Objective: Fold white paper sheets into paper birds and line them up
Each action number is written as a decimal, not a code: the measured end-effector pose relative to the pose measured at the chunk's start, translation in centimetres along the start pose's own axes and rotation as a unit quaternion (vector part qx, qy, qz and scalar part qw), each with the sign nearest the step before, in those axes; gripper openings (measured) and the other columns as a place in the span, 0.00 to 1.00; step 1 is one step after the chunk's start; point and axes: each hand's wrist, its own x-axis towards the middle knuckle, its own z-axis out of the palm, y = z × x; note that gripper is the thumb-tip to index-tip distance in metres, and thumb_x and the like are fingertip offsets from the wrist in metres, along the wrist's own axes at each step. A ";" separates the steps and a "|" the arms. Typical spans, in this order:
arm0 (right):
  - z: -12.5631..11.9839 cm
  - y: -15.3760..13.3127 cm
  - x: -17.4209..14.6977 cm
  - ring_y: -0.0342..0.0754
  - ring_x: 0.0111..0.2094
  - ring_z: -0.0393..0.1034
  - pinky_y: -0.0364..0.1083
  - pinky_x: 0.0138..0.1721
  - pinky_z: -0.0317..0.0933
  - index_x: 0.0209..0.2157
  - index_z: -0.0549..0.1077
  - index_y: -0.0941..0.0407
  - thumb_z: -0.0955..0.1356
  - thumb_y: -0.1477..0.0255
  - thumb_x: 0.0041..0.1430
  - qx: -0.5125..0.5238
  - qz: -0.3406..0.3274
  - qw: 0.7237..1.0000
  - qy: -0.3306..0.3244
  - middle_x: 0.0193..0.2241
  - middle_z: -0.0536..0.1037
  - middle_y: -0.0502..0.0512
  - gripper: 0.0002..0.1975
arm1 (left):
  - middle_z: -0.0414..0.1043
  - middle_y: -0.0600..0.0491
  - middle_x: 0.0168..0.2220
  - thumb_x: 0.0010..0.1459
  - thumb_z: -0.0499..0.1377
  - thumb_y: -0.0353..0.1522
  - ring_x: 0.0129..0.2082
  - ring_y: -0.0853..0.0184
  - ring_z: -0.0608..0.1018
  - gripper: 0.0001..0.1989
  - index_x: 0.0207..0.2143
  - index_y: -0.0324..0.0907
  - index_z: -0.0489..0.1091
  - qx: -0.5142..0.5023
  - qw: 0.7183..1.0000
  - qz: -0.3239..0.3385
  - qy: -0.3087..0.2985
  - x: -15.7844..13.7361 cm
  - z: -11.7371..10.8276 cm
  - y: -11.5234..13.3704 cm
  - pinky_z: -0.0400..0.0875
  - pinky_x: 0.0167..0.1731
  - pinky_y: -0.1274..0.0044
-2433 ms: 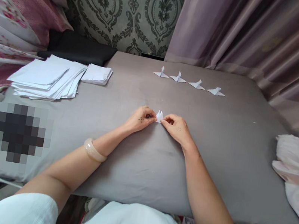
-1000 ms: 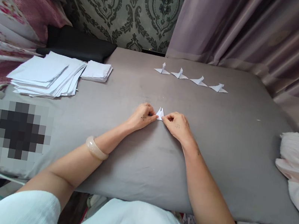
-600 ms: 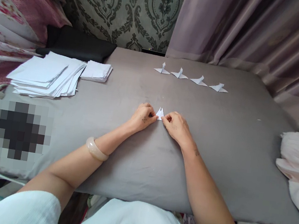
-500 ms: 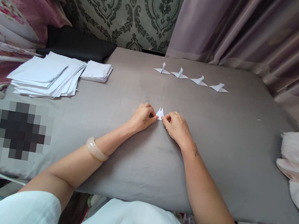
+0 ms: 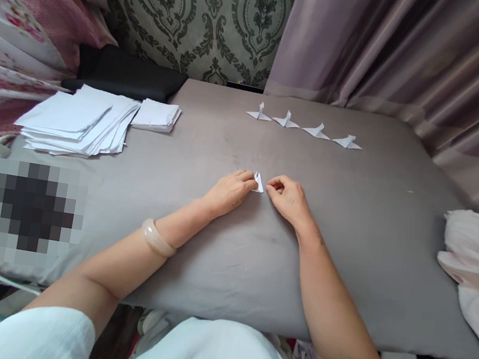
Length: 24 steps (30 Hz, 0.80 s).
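A small piece of folded white paper (image 5: 259, 184), with pointed tips at its top, lies on the grey cloth in front of me. My left hand (image 5: 232, 190) is on its left side, the fingers closed over that edge and hiding part of it. Just to the right of the paper, a small gap away, is my right hand (image 5: 289, 201). Its fingers are curled in with the fingertips pressed together, and nothing shows between them.
Several folded paper birds (image 5: 286, 119) stand in a row toward the back of the table (image 5: 209, 138). Stacks of white paper (image 5: 65, 118) and smaller sheets (image 5: 156, 115) lie at the left, by a black item (image 5: 129, 73). Bunched pale cloth (image 5: 476, 253) lies at right.
My right hand has let go of the folded paper and moved slightly to the right. My left hand has shifted further over the paper's left side.
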 end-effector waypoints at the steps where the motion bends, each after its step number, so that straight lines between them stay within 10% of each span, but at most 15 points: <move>1: 0.0 -0.1 0.0 0.44 0.29 0.70 0.44 0.36 0.62 0.33 0.73 0.56 0.66 0.72 0.55 0.024 0.000 1.000 0.011 0.30 0.77 0.52 0.05 | 0.69 0.46 0.40 0.66 0.43 0.28 0.40 0.62 0.69 0.16 0.43 0.39 0.71 0.012 1.000 0.001 -0.002 0.0 0.0 0.1 0.65 0.40 0.74; 16: 0.6 -1.2 -0.8 0.47 0.42 0.71 0.44 0.46 0.61 0.40 0.78 0.53 0.61 0.82 0.57 -0.082 -0.173 0.980 -0.047 0.41 0.78 0.54 0.17 | 0.73 0.48 0.48 0.58 0.46 0.19 0.49 0.64 0.72 0.22 0.48 0.41 0.72 0.007 0.995 0.096 -0.001 -1.3 -0.6 -2.0 0.68 0.46 0.76; 24: 0.9 -2.7 -1.9 0.51 0.45 0.67 0.46 0.44 0.59 0.43 0.77 0.57 0.59 0.78 0.63 -0.240 -0.183 0.949 -0.086 0.44 0.73 0.61 0.17 | 0.75 0.50 0.47 0.51 0.48 0.18 0.48 0.64 0.75 0.23 0.40 0.43 0.77 0.020 0.998 0.041 0.034 -1.6 -0.5 -2.6 0.70 0.46 0.74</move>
